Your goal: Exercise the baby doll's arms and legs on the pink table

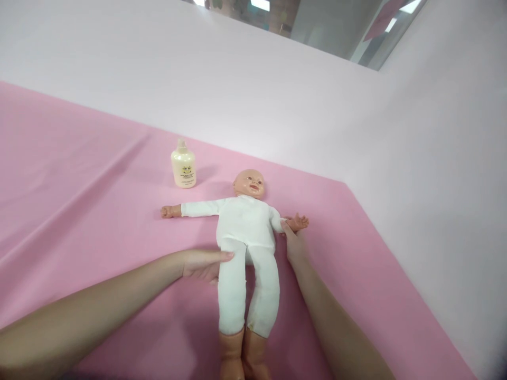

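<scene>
A baby doll (pixel 245 221) with a white cloth body lies on its back, arms spread and feet toward me. My left hand (pixel 204 264) holds the thigh on the left side of the view; its thumb rests on top and the fingertips go out of sight beside or under the leg. On the other side, my right hand (pixel 293 241) is closed around the doll's forearm, just below its small plastic hand. A pale yellow bottle (pixel 184 166) stands upright beyond the doll's outstretched arm, apart from both hands.
Pink cloth (pixel 119 211) covers the table under the doll and bottle, with a long crease at the left. A white wall (pixel 237 89) rises behind and along the right edge. Higher up is a window (pixel 325 26) with reflections.
</scene>
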Action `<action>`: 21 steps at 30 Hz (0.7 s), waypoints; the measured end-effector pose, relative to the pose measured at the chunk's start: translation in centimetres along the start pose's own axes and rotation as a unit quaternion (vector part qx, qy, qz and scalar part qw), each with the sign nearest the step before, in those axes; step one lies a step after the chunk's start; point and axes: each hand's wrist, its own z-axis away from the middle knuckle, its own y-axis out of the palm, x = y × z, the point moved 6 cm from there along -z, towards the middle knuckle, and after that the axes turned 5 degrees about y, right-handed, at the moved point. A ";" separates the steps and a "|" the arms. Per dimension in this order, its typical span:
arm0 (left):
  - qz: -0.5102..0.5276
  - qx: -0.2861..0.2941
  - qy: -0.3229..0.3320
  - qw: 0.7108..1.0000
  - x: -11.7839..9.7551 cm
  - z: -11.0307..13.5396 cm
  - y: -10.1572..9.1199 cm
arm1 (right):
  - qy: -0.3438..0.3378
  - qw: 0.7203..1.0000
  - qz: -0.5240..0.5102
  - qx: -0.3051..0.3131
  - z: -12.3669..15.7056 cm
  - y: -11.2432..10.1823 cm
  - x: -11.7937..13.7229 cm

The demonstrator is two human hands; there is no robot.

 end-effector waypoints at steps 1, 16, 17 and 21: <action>-0.002 0.000 -0.001 1.000 0.0 0.0 0.0 | 0.014 1.000 -0.006 -0.007 -0.1 0.0 -0.2; 0.000 -0.012 -0.001 1.000 -0.2 0.1 0.1 | 0.030 1.000 -0.011 -0.001 -0.2 0.1 -0.3; 0.001 -0.016 -0.001 1.000 -0.3 0.2 0.1 | 0.028 1.000 -0.011 -0.001 -0.2 0.1 -0.3; 0.001 -0.021 0.000 1.000 -0.4 0.3 0.2 | 0.024 1.000 -0.009 0.002 -0.1 0.2 -0.3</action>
